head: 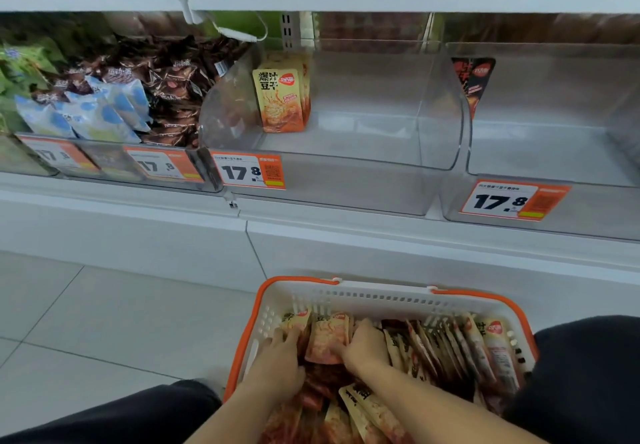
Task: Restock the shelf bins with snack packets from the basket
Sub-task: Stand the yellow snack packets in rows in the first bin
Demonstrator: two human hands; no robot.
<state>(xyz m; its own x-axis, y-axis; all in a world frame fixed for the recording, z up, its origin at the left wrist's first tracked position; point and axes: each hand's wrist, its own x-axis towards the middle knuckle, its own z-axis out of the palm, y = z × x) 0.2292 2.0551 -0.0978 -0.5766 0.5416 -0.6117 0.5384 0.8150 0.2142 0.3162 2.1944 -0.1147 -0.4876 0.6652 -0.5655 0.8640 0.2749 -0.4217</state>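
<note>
I see both hands down in the orange-rimmed basket (258,308), which sits on the floor just below the shelf so the reach up to the bins stays short. The left hand (277,360) and the right hand (367,346) flank a bunch of orange snack packets (327,339) from either side, fingers curled in against them, so I judge they are squeezing a stack together to lift several at once rather than 1 at a time. How many packets are in that bunch I cannot tell. More packets stand on edge in rows across the basket, which keeps them easy to gather.

Above, the middle clear bin (346,159) holds only a few matching orange packets (280,101) standing upright at its left rear, beside the price tag (247,172) reading 17.8, so I take that as the destination. The right clear bin (554,153) shows a dark red packet (472,80) against its left wall.
</note>
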